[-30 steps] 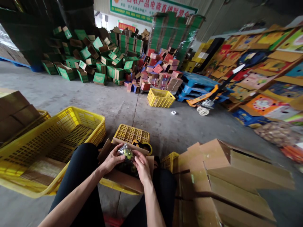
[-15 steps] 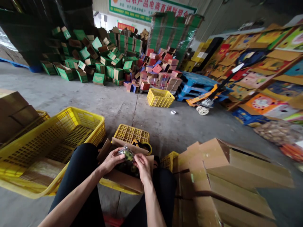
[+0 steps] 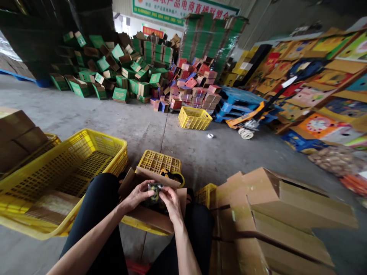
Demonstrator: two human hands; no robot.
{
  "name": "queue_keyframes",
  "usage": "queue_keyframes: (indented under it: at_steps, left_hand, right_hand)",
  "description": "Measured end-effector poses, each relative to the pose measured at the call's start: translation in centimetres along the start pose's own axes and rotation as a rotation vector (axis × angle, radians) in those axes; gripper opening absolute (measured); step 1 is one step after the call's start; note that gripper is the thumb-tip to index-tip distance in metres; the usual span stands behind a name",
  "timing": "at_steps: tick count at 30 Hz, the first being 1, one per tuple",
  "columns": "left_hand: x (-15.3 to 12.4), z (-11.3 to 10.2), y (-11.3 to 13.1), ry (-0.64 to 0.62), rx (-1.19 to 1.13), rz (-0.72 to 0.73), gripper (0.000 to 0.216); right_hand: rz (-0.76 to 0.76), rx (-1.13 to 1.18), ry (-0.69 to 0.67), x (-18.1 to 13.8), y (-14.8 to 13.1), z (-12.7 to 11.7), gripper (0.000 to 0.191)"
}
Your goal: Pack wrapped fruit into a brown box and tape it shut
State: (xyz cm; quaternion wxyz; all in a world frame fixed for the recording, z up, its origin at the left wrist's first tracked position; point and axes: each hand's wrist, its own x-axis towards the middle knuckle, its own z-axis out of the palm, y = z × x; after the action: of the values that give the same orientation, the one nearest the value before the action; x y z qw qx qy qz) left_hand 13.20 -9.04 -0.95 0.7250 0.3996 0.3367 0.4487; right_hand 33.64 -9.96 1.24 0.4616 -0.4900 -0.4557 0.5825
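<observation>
Between my hands is a small clear plastic bag [image 3: 155,191] with something green and yellowish inside; I cannot make out its kind. My left hand [image 3: 141,194] pinches the bag's left side, thumb and fingers together. The fingers of my right hand [image 3: 169,197] pinch its right edge. Both hands are above an open cardboard box [image 3: 155,218], whose flaps stand up around dark contents that are partly hidden. Under the box is a yellow plastic crate [image 3: 140,224], between my knees. A tape dispenser [image 3: 173,175] with yellow parts lies just beyond the box.
A large yellow crate [image 3: 114,152] stands at my left, with a flat cardboard piece in it. Stacked cartons [image 3: 275,214] rise at my right. Farther off are a small yellow crate [image 3: 195,118], a pallet jack [image 3: 246,120], blue pallets [image 3: 241,97] and heaped green boxes [image 3: 120,94].
The bag has turned and sits lower between my fingers, its crinkled top no longer sticking up. My right hand has moved slightly left, closer to my left hand.
</observation>
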Motion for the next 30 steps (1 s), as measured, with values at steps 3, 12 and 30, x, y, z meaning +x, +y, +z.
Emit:
queue_keyframes:
  at_steps: [3,12,30]
  left_hand:
    - [-0.06,0.36,0.42,-0.091,0.021,-0.020,0.061]
    - [-0.05,-0.27,0.33,-0.096,0.078,-0.055,0.045]
    - [0.14,-0.37,-0.10,0.021,-0.003,-0.135,0.054]
  right_hand:
    - [-0.005,0.013,0.022,0.05,0.10,-0.02,0.035]
    - [-0.015,0.057,0.072,0.17,-0.39,0.41,0.051]
    - [0.037,0.041,0.189,0.80,0.37,-0.18,0.053]
